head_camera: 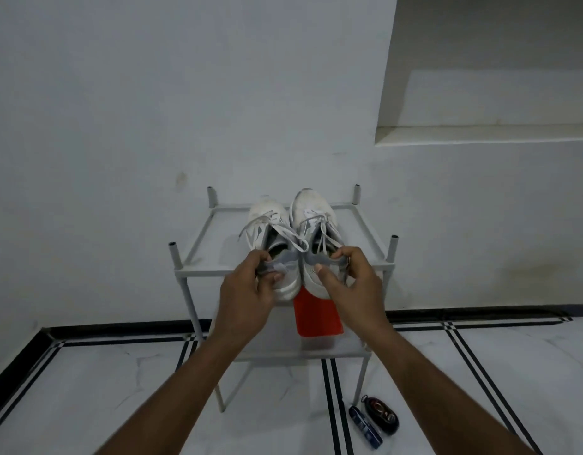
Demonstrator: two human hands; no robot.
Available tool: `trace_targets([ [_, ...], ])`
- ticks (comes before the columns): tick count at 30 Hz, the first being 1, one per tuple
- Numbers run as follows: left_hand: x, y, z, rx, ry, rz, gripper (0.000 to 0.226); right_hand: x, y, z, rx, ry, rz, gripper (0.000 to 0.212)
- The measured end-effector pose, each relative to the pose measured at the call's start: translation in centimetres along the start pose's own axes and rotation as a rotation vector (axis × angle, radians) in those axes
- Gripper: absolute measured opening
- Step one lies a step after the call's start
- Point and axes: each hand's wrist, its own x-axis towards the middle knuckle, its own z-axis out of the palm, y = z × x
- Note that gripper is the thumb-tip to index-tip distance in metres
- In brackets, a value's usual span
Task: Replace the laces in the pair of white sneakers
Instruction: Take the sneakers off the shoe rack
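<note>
Two white sneakers sit side by side, and I have one in each hand by its heel. My left hand (247, 284) is curled round the grey heel collar of the left sneaker (267, 231), thumb pressed on the back of the heel; my right hand (349, 277) pinches the heel collar of the right sneaker (313, 215), fingers hooked over the rim and thumb against the back.

The relation that matters: both shoes run lengthwise away from me, toes at 12 o'clock and heels at 6 o'clock, right in my grip. So the laces (293, 238) lie just beyond my fingertips toward 12 o'clock, over the tongues. Each hand is nearest its own shoe, and neither lace is yet held.

The pair is over the top tier of the white metal rack (365, 224), heels reaching past its front rail; I cannot tell whether the soles rest on it or are lifted clear. The uppers look scuffed and greyish at the toes, with grey trim at the heels. The laces are still threaded, their loose ends draped across the openings, so I judge the unlacing not yet begun.

A red item (316, 316) lies on the lower tier at 6 o'clock of the shoes. Two small dark objects (375, 421) lie on the tiled floor (86, 389) toward 5 o'clock.
</note>
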Motion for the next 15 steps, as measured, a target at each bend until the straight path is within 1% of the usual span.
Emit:
trace_targets([
  [3,-3.1,-1.9,1.2,-0.045,0.104,0.084,0.033,-1.8,1.9,0.0,0.051,0.02,-0.091,0.025],
  [7,-6.7,-3.6,2.2,-0.089,0.182,0.163,0.031,-4.5,3.4,-0.1,0.095,0.065,-0.147,0.026],
  [9,-8.6,-3.7,2.1,-0.068,0.202,0.192,0.031,-6.5,3.7,-0.2,0.086,0.079,-0.176,0.026],
  [15,-13.6,-3.6,2.3,0.003,0.223,0.249,0.034,-11.8,4.9,-0.8,0.052,0.102,-0.154,0.027],
])
